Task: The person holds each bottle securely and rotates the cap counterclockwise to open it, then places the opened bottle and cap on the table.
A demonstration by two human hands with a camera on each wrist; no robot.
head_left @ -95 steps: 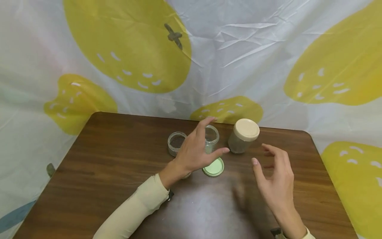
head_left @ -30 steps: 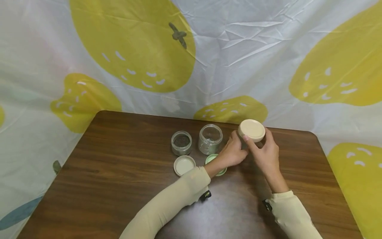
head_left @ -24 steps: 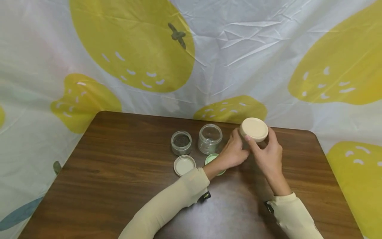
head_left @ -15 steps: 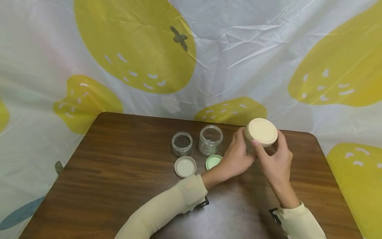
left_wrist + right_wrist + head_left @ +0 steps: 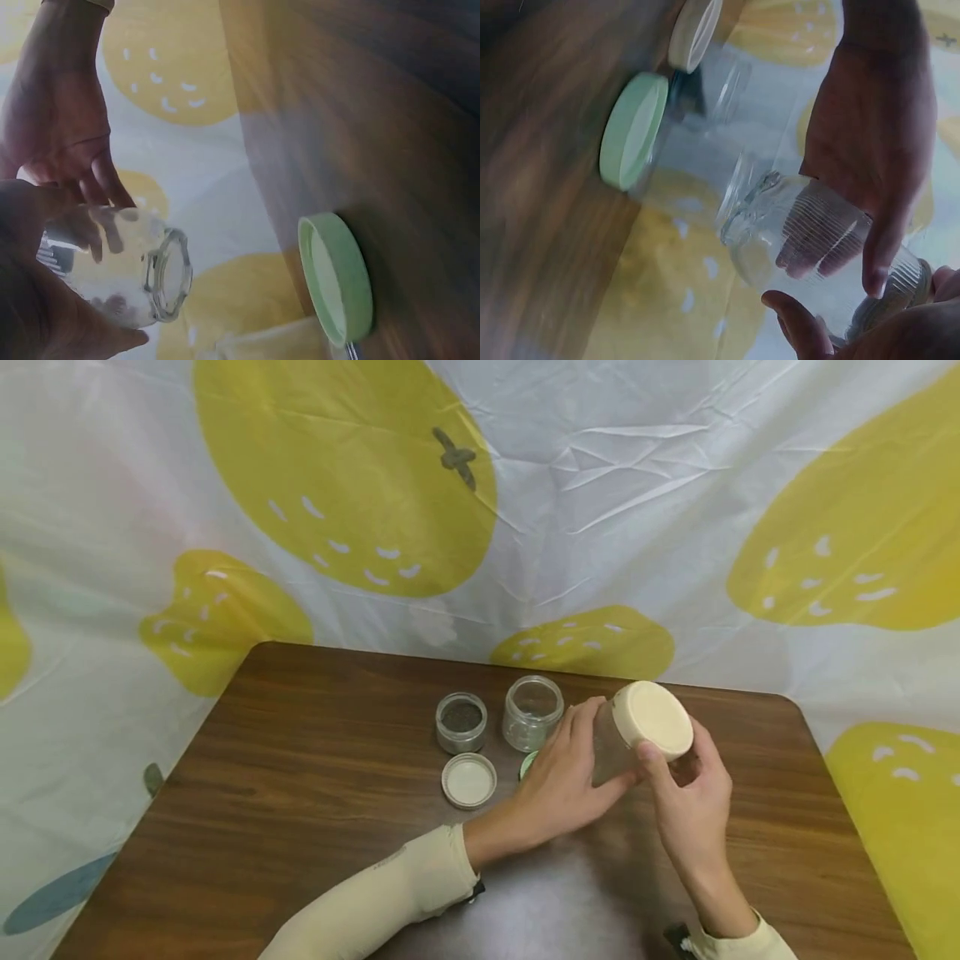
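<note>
Both hands hold a clear glass jar (image 5: 609, 756) with a cream lid (image 5: 658, 720), raised off the table and tilted so the lid leans to the right. My left hand (image 5: 558, 777) wraps round the glass body, thumb on the near side. Around the rim of the lid, my right hand (image 5: 693, 802) grips with thumb in front and fingers behind. Ridged glass and a rounded base show on the jar (image 5: 810, 225) in the right wrist view. Its inside looks see-through in the left wrist view.
Left of the hands stand an open clear jar (image 5: 517, 724) and a shorter jar (image 5: 459, 743) with dark contents. A pale lid (image 5: 469, 781) lies in front of them. The green lid (image 5: 349, 277) is mostly hidden behind my left hand in the head view. A printed cloth (image 5: 360, 618) hangs behind the table (image 5: 315, 760).
At first the jar stood on the table with both hands apart from it. Since then both hands have taken hold, lifted it, and drawn it nearer and to the right, tilting it further.
</note>
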